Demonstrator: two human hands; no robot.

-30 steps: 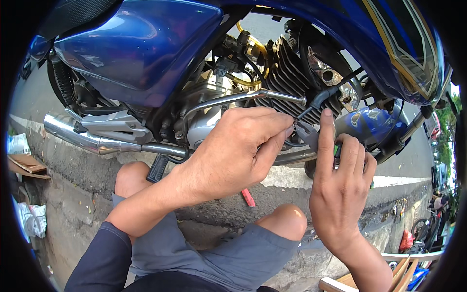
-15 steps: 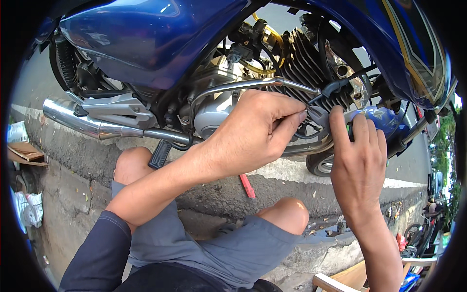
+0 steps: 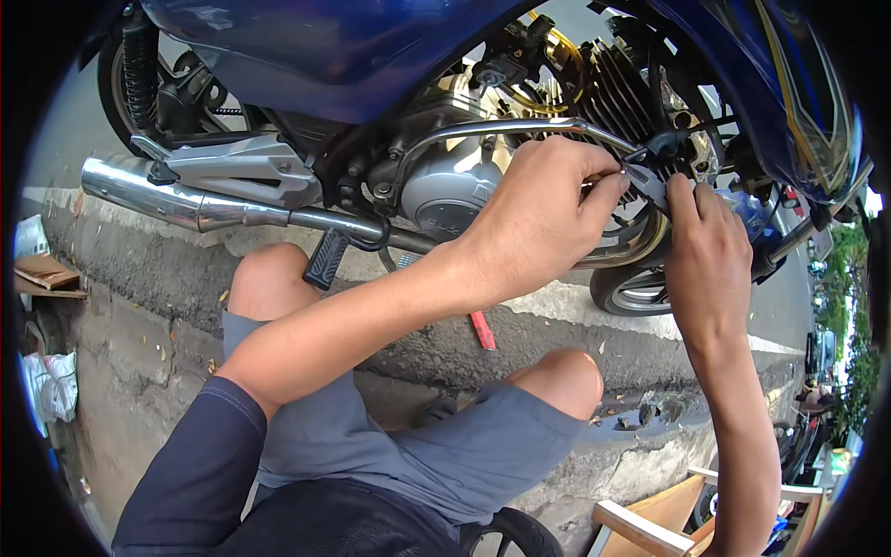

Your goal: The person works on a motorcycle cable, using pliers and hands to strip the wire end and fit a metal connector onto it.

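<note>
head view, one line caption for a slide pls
Both hands, left hand and right hand, pinch a small black part beside a blue motorcycle's engine.

Bright daylight, soft shadows, glare on chrome exhaust (image 3: 153, 193); sharp centre, fisheye bending, black rim

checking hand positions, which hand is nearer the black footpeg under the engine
Left. The left hand works at the engine guard bar, up and right of the black footpeg; the right hand is farther right, beyond the left.

Outdoor daylight; a grey concrete curb (image 3: 139, 278) beside the road (image 3: 780, 306), trees (image 3: 858, 371) at the far right.
</note>
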